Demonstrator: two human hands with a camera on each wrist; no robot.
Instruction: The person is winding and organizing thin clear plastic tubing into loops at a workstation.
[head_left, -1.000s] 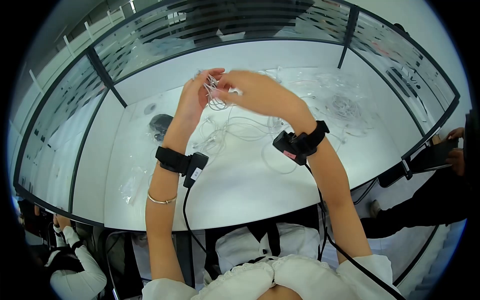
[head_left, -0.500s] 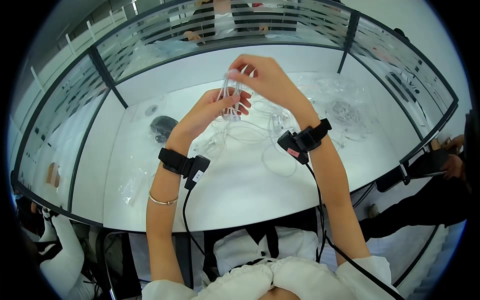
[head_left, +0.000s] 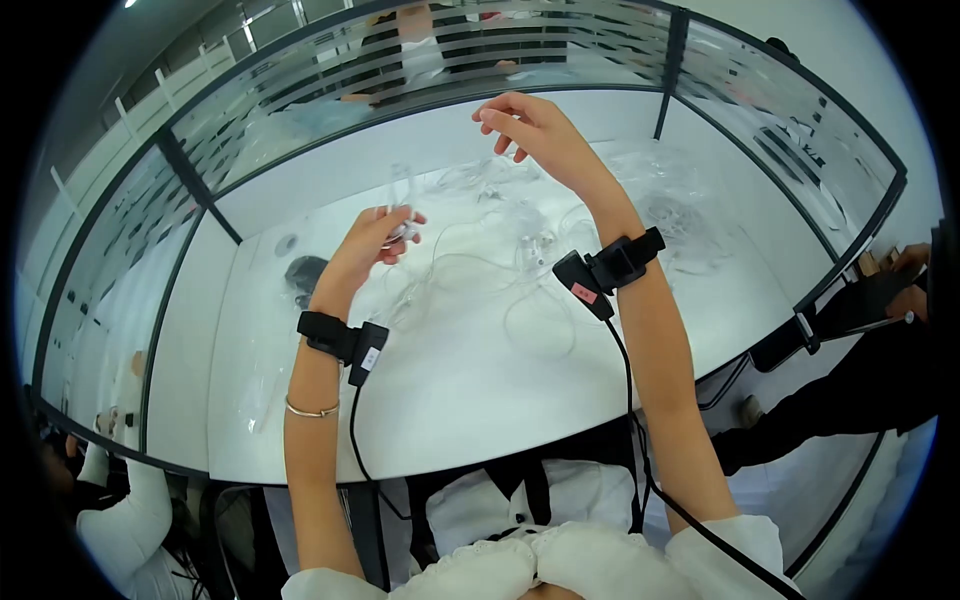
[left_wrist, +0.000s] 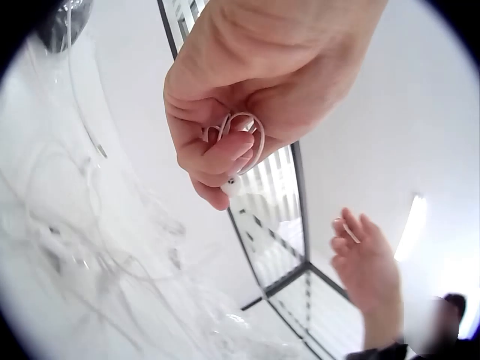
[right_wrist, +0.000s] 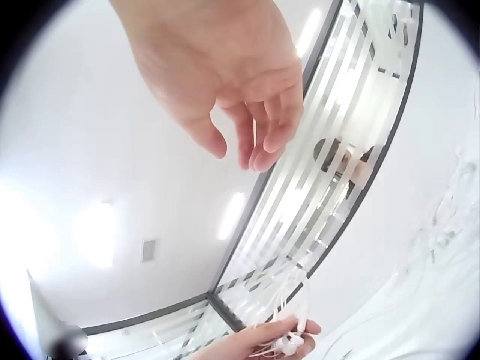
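Note:
My left hand (head_left: pixel 372 243) holds a coiled bundle of white wired earphones (right_wrist: pixel 287 344) over the left part of the table. In the left wrist view its fingers curl round the thin cable, and a white earbud (left_wrist: pixel 232 185) shows at the fingertips. Loops of the cable rise above the hand in the right wrist view. My right hand (head_left: pixel 545 140) is raised farther right, apart from the bundle. Its fingers (right_wrist: pixel 266 124) are loosely bent with nothing between them. Below both hands, more white cables (head_left: pixel 535 255) lie in loose tangles on the white table (head_left: pixel 450 390).
A dark pouch-like thing (head_left: pixel 303 272) lies beside the left wrist. Clear plastic bags and a coiled cable heap (head_left: pixel 675 220) lie at the back right. A partition with striped glass (head_left: pixel 420 50) encloses the table; people sit beyond it and stand to the right.
Both hands were together at the bundle, then my right hand drew its loops upward. It has let go and risen apart, while my left hand has moved left with the earphones.

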